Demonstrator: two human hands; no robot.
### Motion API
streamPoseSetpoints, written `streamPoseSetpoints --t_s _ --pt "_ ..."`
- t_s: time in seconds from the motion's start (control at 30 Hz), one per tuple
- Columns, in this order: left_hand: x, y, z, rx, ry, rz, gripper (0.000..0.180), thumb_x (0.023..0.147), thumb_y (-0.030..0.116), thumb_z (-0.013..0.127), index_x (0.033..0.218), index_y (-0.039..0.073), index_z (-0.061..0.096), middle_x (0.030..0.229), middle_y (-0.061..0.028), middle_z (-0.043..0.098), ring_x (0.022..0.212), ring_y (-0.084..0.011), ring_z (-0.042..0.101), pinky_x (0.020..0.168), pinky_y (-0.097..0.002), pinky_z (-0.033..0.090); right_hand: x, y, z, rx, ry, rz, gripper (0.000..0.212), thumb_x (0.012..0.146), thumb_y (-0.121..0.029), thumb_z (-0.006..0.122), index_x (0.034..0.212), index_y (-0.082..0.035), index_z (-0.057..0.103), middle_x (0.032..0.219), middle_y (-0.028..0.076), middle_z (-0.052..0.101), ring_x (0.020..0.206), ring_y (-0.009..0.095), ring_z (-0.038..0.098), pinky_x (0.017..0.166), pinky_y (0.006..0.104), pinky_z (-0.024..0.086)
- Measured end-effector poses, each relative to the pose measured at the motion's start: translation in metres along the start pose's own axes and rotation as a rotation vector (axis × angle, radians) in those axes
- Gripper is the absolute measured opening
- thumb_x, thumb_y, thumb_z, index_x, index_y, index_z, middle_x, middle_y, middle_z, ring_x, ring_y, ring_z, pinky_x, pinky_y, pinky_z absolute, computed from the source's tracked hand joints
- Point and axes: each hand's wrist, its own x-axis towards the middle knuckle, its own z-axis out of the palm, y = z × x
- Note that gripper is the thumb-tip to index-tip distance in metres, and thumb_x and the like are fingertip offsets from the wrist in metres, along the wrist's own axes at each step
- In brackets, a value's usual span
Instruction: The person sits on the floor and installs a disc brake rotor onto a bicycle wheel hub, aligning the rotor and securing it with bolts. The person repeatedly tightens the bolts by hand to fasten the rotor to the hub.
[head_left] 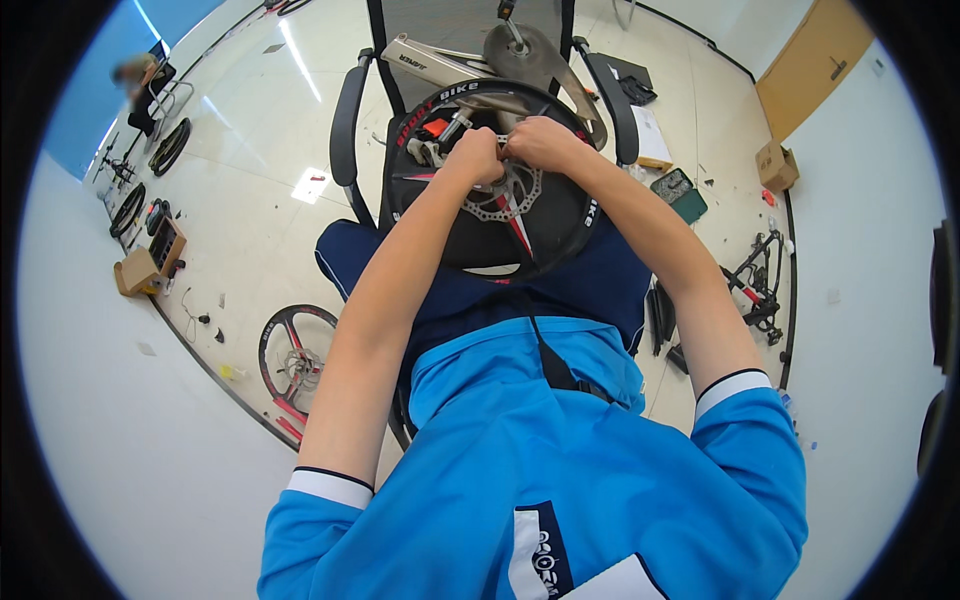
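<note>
A black bicycle wheel (462, 246) with red and white markings lies across my lap and the chair seat. A silver disc brake rotor (526, 192) is at its middle. My left hand (476, 158) is closed beside the hub, on the rotor's far left side. Right next to it, my right hand (541, 145) is closed with its fingers curled at the hub. The hands nearly touch, and whatever their fingertips pinch is hidden. Left of my left hand, metal parts and an orange-red piece (436, 128) show near the wheel's rim.
A black office chair with armrests (346, 125) stands before me. On it, beyond the wheel, are a silver frame tube (425, 62) and a grey round part (522, 55). Another wheel (292, 358) leans at the left wall. Bike parts (757, 285) and a green tray (680, 195) lie right.
</note>
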Motion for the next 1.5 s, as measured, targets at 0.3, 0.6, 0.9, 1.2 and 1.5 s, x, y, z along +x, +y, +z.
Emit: streamPoseSetpoints --t_s 0.3,0.6,0.9,1.2,1.5 --pt "0.002 0.011 0.017 -0.015 0.173 -0.274 0.02 0.068 0.019 0.076 0.082 0.005 0.077 0.09 -0.0228 0.071 0.087 -0.0349 0.07 0.083 -0.041 0.056 -0.012 -0.007 0.001 0.249 0.071 0.215 0.02 0.077 -0.013 0.068 0.096 -0.009 0.074 0.087 0.01 0.071 0.084 0.03 0.067 0.076 0.0404 0.054" --pt "-0.023 0.023 0.025 0.009 0.292 -0.053 0.015 0.074 0.011 0.066 0.083 0.0 0.071 0.089 -0.0242 0.068 0.089 -0.0396 0.068 0.079 -0.046 0.056 -0.042 -0.002 -0.022 0.588 0.152 0.539 0.024 0.074 -0.017 0.075 0.095 -0.006 0.074 0.088 0.013 0.071 0.085 0.03 0.068 0.077 0.038 0.054" --pt "-0.019 0.021 0.028 -0.029 0.309 -0.076 0.011 0.073 0.01 0.068 0.078 0.001 0.071 0.085 -0.0238 0.069 0.083 -0.0389 0.069 0.078 -0.0453 0.056 -0.049 0.009 -0.016 0.588 0.255 0.565 0.02 0.075 -0.015 0.074 0.092 -0.005 0.075 0.086 0.016 0.071 0.083 0.033 0.068 0.078 0.0395 0.054" --pt "-0.012 0.014 0.026 0.056 0.273 0.007 0.011 0.073 0.007 0.065 0.08 0.0 0.07 0.087 -0.0249 0.069 0.086 -0.0403 0.068 0.08 -0.0459 0.055 -0.078 -0.024 -0.001 0.683 0.243 0.67 0.017 0.08 -0.017 0.075 0.09 -0.003 0.073 0.082 0.016 0.071 0.077 0.029 0.069 0.072 0.0349 0.052" --pt "-0.018 0.017 0.025 0.065 0.293 0.035 0.016 0.073 0.006 0.062 0.082 0.001 0.074 0.088 -0.0243 0.069 0.085 -0.0396 0.068 0.081 -0.0459 0.055 -0.074 -0.022 -0.01 0.683 0.212 0.614 0.016 0.079 -0.014 0.075 0.088 -0.001 0.073 0.079 0.016 0.071 0.074 0.027 0.069 0.07 0.0343 0.053"
